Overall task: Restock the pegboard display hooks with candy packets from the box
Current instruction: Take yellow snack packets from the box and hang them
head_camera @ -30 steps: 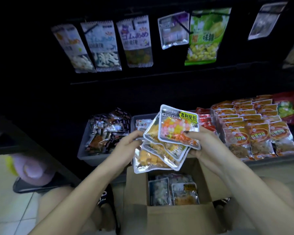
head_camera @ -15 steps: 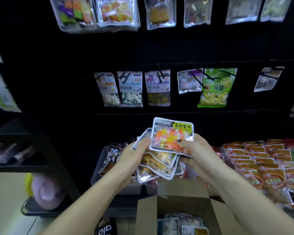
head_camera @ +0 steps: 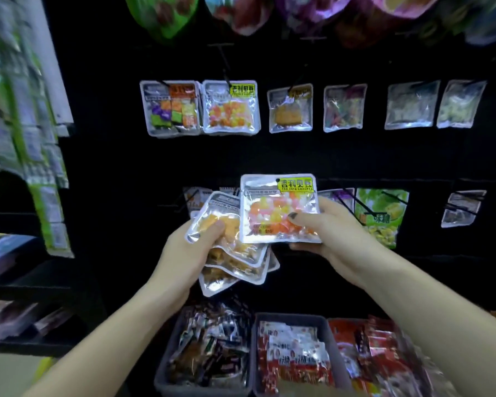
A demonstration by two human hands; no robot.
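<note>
Black pegboard (head_camera: 298, 156) w/ hung pkts; bins along btm edge. Left hand (head_camera: 184, 253) gripping orange pkt fan (head_camera: 235, 262), right hand (head_camera: 332, 233) pinching jellybean pkt (head_camera: 275, 207). Left shelves blurring.

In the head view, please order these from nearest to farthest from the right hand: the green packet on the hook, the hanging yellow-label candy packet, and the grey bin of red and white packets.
From the right hand:
1. Green packet, just to its right on the lower row.
2. Grey bin, below and slightly left.
3. Hanging yellow-label candy packet, up and left on the upper row.
</note>
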